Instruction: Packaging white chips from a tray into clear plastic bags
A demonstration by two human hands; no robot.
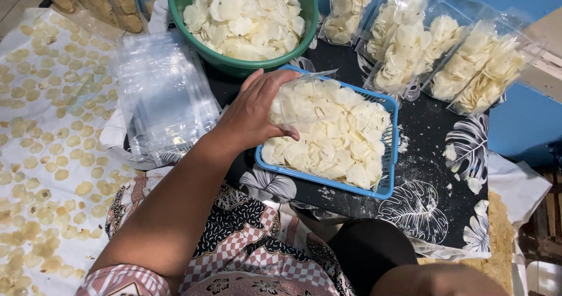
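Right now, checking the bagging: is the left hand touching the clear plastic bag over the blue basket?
Touching. The head view shows the left hand gripping the clear plastic bag, thumb pressed on it.

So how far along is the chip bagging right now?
Done: several filled clear bags lie beyond the blue basket. In hand: the left hand holds a clear bag with chips over the basket. Left: the basket's chips, a full green bowl, and a stack of empty bags. The right hand is out of view.
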